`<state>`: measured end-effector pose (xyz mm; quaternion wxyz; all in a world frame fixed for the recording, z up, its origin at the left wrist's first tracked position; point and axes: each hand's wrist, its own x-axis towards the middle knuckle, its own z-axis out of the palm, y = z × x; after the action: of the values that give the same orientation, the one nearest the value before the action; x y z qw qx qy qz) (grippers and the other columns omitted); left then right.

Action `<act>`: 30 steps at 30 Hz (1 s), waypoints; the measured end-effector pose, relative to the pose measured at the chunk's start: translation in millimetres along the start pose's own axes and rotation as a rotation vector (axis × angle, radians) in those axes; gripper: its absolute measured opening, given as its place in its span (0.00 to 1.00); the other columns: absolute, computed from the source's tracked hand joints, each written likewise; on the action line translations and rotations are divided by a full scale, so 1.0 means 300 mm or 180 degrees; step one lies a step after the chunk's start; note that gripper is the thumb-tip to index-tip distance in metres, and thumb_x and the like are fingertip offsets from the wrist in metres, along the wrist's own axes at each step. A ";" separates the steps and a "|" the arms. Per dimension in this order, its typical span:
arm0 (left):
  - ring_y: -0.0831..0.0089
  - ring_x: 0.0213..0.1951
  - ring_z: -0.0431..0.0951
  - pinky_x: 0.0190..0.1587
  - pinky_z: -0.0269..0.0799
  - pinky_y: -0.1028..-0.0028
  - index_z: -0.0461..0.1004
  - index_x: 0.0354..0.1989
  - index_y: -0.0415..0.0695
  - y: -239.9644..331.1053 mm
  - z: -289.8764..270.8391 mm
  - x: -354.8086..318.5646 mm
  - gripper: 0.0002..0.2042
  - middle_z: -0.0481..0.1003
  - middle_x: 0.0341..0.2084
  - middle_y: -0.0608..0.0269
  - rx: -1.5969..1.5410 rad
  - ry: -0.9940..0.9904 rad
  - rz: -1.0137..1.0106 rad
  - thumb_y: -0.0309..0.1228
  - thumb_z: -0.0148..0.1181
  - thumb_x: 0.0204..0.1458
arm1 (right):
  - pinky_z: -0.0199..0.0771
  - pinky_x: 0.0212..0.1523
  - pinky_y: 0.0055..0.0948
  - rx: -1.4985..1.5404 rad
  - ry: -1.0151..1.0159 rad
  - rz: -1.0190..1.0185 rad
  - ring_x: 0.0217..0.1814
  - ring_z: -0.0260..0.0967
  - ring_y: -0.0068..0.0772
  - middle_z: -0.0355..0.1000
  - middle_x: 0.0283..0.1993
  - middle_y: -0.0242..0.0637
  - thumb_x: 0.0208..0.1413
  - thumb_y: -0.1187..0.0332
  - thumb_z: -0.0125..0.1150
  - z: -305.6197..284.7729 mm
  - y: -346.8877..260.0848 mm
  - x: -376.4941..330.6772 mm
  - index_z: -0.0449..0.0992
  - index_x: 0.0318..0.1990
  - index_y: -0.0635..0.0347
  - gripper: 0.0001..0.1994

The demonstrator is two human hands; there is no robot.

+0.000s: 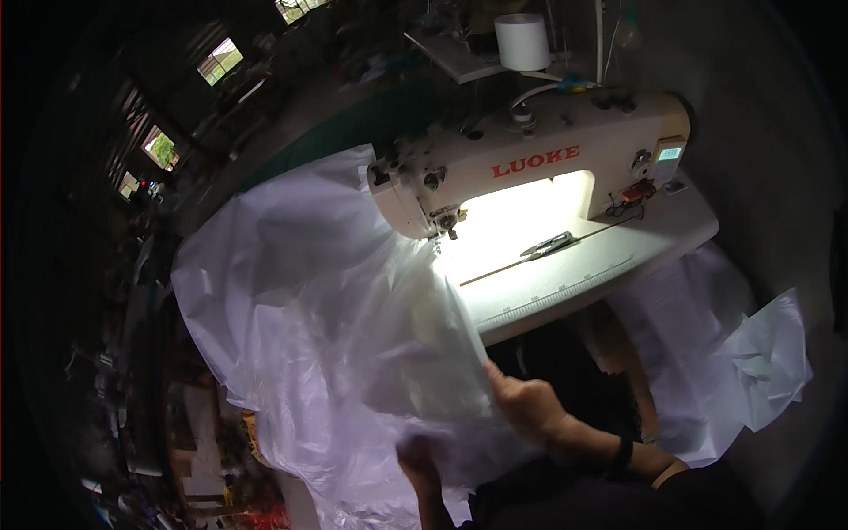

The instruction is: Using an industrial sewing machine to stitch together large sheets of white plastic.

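A large translucent white plastic sheet [309, 344] drapes over the sewing machine's left end and hangs toward me. Its right edge runs from under the needle area of the sewing machine [530, 168] down to my right hand [530, 408]. That hand is closed, pinching the edge between thumb and fingers. My left hand [420, 461] is lower and to the left, against the near part of the sheet; it is dark and blurred, so its grip does not show. Thread snips [548, 246] lie on the lit machine bed [503, 309], beneath the machine arm.
A white thread cone [522, 42] stands behind the machine. More white sheeting [707, 362] hangs at the right, below the table's edge. A small lit display [670, 154] is on the machine's right end. Cluttered floor and windows [219, 62] show at the left.
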<state>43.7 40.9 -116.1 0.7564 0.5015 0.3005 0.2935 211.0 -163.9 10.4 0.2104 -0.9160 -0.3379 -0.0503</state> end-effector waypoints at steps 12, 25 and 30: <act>0.48 0.21 0.74 0.25 0.68 0.63 0.70 0.30 0.31 0.453 0.278 0.223 0.11 0.74 0.20 0.43 0.3919 0.0120 0.1905 0.26 0.64 0.49 | 0.73 0.21 0.39 0.0245 -0.0292 0.0219 0.22 0.75 0.43 0.74 0.22 0.41 0.54 0.76 0.47 0.073 0.049 0.272 0.62 0.59 0.75 0.24; 0.50 0.27 0.77 0.29 0.71 0.60 0.72 0.30 0.41 0.426 0.335 0.441 0.10 0.76 0.23 0.51 0.4424 -0.0352 0.2558 0.28 0.67 0.43 | 0.73 0.37 0.47 0.0965 -0.0446 0.0609 0.34 0.75 0.55 0.75 0.30 0.53 0.52 0.66 0.54 0.042 0.147 0.408 0.62 0.60 0.64 0.26; 0.52 0.36 0.77 0.39 0.71 0.60 0.74 0.38 0.42 0.521 0.416 0.363 0.11 0.76 0.36 0.52 0.4425 0.0129 0.2979 0.24 0.63 0.44 | 0.72 0.36 0.45 0.1737 -0.0396 0.0631 0.34 0.73 0.56 0.73 0.28 0.55 0.54 0.66 0.60 0.026 0.145 0.214 0.57 0.64 0.62 0.31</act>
<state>185.4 100.1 52.2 0.0695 0.9211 0.1874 0.3340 287.9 -151.9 3.1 0.4317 -0.8554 -0.2602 0.1194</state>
